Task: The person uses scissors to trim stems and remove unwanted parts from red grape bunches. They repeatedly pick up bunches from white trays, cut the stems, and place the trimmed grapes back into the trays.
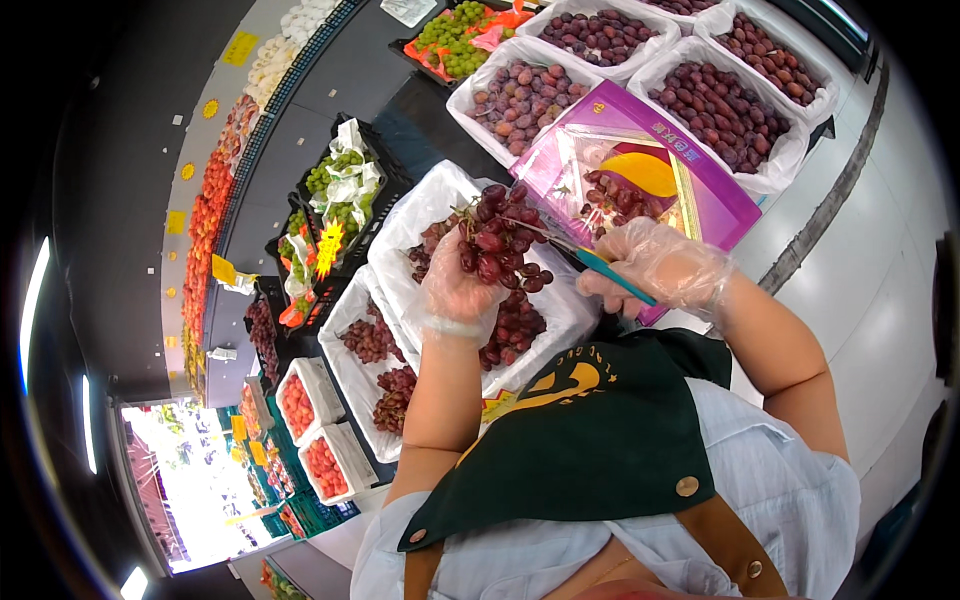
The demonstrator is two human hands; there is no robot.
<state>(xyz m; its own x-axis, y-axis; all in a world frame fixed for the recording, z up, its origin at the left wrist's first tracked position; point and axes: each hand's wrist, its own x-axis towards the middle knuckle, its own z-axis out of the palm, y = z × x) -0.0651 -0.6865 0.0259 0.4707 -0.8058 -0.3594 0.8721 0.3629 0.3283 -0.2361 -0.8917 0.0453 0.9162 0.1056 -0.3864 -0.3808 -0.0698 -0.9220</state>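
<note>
My left hand (455, 290), in a thin clear plastic glove, holds up a bunch of dark red grapes (500, 240) over a white-lined crate (420, 215) of more red grapes. My right hand (665, 268), gloved too, grips scissors with a teal handle (600, 262); their blades point left into the top of the bunch. Just beyond the scissors lies a purple gift box (710, 190) with a clear window, showing a few grapes inside.
More white-lined crates of dark grapes (715, 100) stand behind the purple box, with green grapes (450, 40) at the far back. Black baskets of green grapes (335, 200) and small boxes of red fruit (305, 400) line the left. A dark floor aisle runs beyond.
</note>
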